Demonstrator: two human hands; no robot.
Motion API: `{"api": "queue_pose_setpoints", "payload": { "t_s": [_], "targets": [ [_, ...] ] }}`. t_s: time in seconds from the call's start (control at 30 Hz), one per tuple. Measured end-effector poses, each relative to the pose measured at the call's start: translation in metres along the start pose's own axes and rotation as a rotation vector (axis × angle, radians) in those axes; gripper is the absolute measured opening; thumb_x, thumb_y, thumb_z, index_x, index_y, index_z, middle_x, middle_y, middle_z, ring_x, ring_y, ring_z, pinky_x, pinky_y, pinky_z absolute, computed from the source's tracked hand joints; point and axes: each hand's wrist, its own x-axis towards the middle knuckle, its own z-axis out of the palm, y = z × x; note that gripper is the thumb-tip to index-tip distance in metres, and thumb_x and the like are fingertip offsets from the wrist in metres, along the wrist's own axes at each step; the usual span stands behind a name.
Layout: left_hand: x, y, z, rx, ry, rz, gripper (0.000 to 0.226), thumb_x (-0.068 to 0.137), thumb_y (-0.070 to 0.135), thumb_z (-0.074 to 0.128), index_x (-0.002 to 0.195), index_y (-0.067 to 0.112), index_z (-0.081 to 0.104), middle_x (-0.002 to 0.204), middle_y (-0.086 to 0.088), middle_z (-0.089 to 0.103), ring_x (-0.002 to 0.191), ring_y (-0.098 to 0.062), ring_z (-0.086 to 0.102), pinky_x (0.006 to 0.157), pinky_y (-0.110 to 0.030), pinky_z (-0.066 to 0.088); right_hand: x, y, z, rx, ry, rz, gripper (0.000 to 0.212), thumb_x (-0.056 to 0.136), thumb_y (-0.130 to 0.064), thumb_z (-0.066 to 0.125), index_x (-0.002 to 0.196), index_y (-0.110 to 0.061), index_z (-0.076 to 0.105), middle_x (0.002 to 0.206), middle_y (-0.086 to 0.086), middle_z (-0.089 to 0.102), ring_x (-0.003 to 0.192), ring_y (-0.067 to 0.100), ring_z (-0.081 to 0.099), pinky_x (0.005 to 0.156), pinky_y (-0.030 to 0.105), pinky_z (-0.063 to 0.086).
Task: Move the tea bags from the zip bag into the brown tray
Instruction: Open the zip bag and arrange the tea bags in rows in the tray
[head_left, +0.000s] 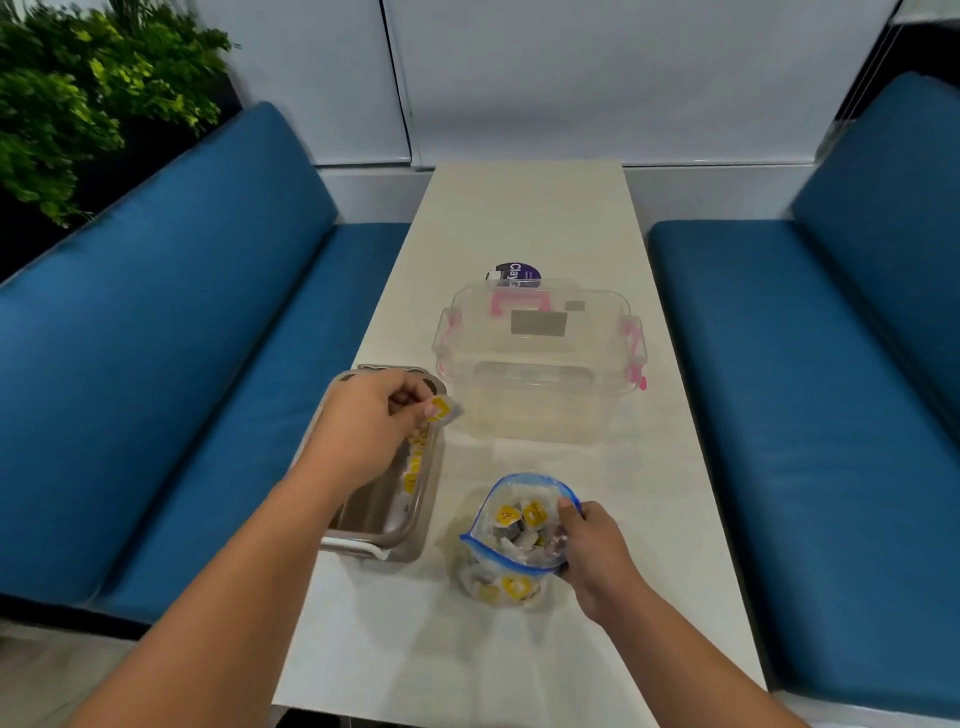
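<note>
Left hand is pinching one tea bag over the far end of the brown tray, where a few more sachets are lying along the right wall. Right hand is gripping the open zip bag by its rim, just beside the tray, with many bags left inside. I'm judging them light, soft and a little slick, so I'm favouring a pinch on a flat wrapper edge.
</note>
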Motion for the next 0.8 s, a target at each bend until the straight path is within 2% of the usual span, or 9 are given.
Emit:
{"api": "queue_pose_setpoints", "payload": {
  "t_s": [0.13, 0.2, 0.33, 0.4, 0.5, 0.67, 0.8],
  "targets": [
    [0.015, -0.023, -0.028, 0.229, -0.052, 0.001, 0.009, 0.086, 0.025, 0.077, 0.079, 0.028, 0.071, 0.073, 0.011, 0.067, 0.068, -0.003, 0.058, 0.059, -0.014, 0.039, 0.001, 0.001, 0.011, -0.005, 0.049, -0.008, 0.028, 0.11, -0.029, 0.046, 0.11, -0.003, 0.056, 0.115, 0.025, 0.066, 0.1, 0.037, 0.068, 0.093, 0.058, 0.056],
    [0.02, -0.035, -0.033, 0.333, -0.137, 0.013, 0.007, 0.085, 0.026, 0.078, 0.08, 0.029, 0.072, 0.076, 0.013, 0.065, 0.073, -0.004, 0.057, 0.059, -0.016, 0.039, 0.0, 0.001, 0.015, -0.011, 0.076, -0.012, 0.028, 0.11, -0.03, 0.046, 0.109, -0.004, 0.056, 0.115, 0.025, 0.066, 0.102, 0.039, 0.068, 0.093, 0.057, 0.056],
    [0.028, -0.059, -0.029, 0.436, -0.338, 0.01, 0.007, 0.084, 0.026, 0.079, 0.08, 0.028, 0.073, 0.077, 0.011, 0.068, 0.072, -0.004, 0.059, 0.058, -0.014, 0.042, -0.003, 0.005, 0.021, -0.014, 0.117, -0.009, 0.033, 0.109, -0.032, 0.046, 0.109, -0.001, 0.056, 0.117, 0.031, 0.064, 0.09, 0.033, 0.062, 0.093, 0.061, 0.055],
    [0.032, -0.072, -0.024, 0.462, -0.405, 0.0, 0.008, 0.083, 0.026, 0.08, 0.079, 0.028, 0.074, 0.078, 0.011, 0.07, 0.076, -0.005, 0.063, 0.065, -0.019, 0.05, -0.004, 0.007, 0.023, -0.006, 0.139, -0.003, 0.036, 0.109, -0.033, 0.046, 0.11, 0.001, 0.056, 0.112, 0.032, 0.064, 0.089, 0.033, 0.061, 0.088, 0.057, 0.057],
    [0.037, -0.089, -0.014, 0.504, -0.492, 0.001, 0.005, 0.083, 0.024, 0.08, 0.083, 0.027, 0.076, 0.08, 0.014, 0.071, 0.079, -0.004, 0.065, 0.079, -0.028, 0.057, -0.007, 0.009, 0.025, 0.015, 0.174, -0.005, 0.036, 0.109, -0.032, 0.047, 0.11, 0.004, 0.055, 0.1, 0.023, 0.061, 0.086, 0.032, 0.058, 0.079, 0.047, 0.053],
    [0.042, -0.111, 0.005, 0.596, -0.609, 0.057, 0.008, 0.085, 0.022, 0.075, 0.091, 0.027, 0.076, 0.09, 0.008, 0.07, 0.083, -0.01, 0.064, 0.083, -0.03, 0.057, -0.01, 0.015, 0.03, 0.042, 0.212, -0.004, 0.034, 0.109, -0.03, 0.047, 0.11, 0.002, 0.056, 0.101, 0.022, 0.062, 0.089, 0.033, 0.06, 0.079, 0.046, 0.053],
    [0.048, -0.124, 0.024, 0.668, -0.633, 0.059, 0.018, 0.084, 0.021, 0.073, 0.1, 0.027, 0.075, 0.095, 0.003, 0.07, 0.085, -0.018, 0.066, 0.085, -0.035, 0.058, -0.016, 0.018, 0.034, 0.066, 0.232, -0.001, 0.031, 0.109, -0.029, 0.048, 0.106, 0.001, 0.056, 0.097, 0.02, 0.061, 0.086, 0.03, 0.057, 0.073, 0.041, 0.049]
  ]
}}
